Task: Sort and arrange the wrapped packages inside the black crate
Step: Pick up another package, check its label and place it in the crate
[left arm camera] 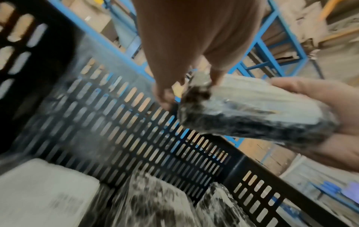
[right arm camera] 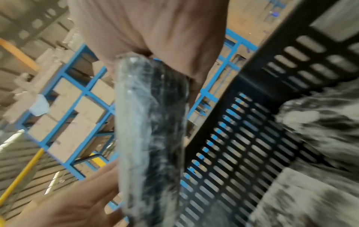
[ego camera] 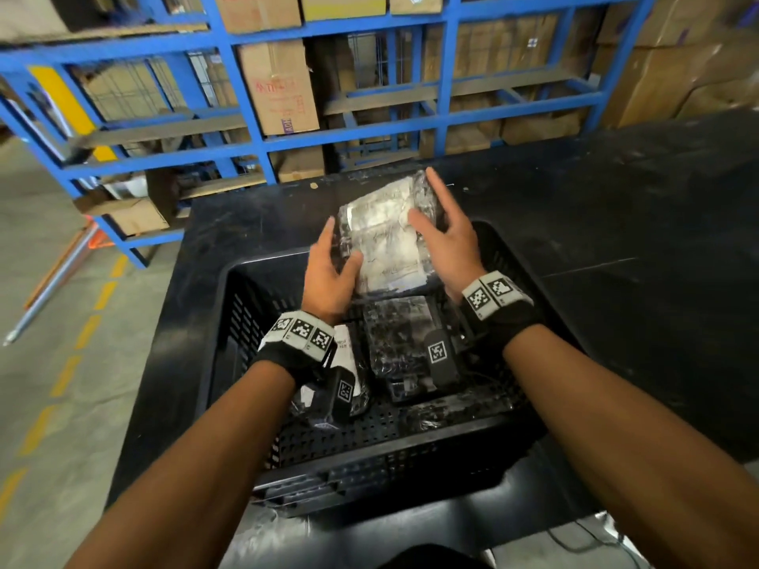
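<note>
Both hands hold one wrapped package above the crate.
The flat, plastic-wrapped black package with a white label [ego camera: 384, 240] is gripped at its edges by the left hand [ego camera: 328, 277] and right hand [ego camera: 445, 236], over the slotted black plastic crate [ego camera: 246, 322]; more wrapped packages [ego camera: 400, 342] lie inside, on the black surface [ego camera: 616, 223].

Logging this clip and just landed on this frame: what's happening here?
A person is sorting wrapped packages in a black crate on a dark table. Both hands hold one flat, plastic-wrapped package above the crate's far end: the left hand on its left edge, the right hand along its right edge. More wrapped packages lie on the crate floor below. Blue shelving with cardboard boxes stands behind.
</note>
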